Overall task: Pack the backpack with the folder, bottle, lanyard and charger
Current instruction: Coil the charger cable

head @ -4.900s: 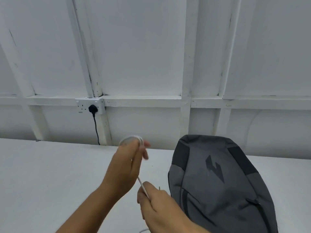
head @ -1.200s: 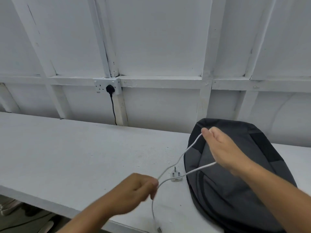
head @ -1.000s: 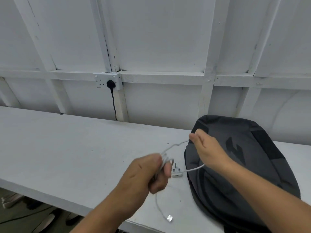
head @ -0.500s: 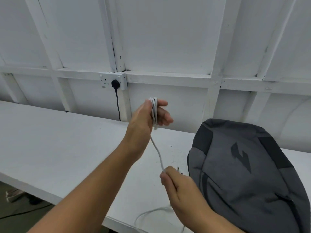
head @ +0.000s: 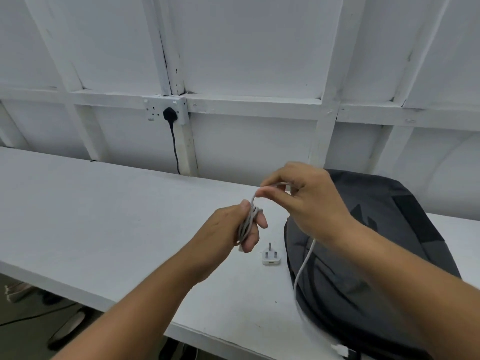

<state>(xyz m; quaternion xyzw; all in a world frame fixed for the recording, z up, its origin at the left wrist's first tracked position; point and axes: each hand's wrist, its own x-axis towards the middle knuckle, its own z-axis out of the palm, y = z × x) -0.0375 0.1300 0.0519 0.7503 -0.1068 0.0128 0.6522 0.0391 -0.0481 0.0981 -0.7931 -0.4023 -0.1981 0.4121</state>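
Observation:
A grey and black backpack lies flat on the white table at the right. My left hand grips a coil of white charger cable wound around its fingers. My right hand pinches the same cable just above the coil; the loose end hangs down over the backpack, and its connector dangles near the table's front edge. The white charger plug rests on the table between my left hand and the backpack. Folder, bottle and lanyard are not in view.
A white wall socket with a black plug and cord sits on the wall behind the table. The table's front edge runs diagonally at lower left, with the floor and some shoes below.
My left hand has dropped from its raised position to just above the table with the coil. My right hand has risen from near the table edge and carried the cable up over the coil.

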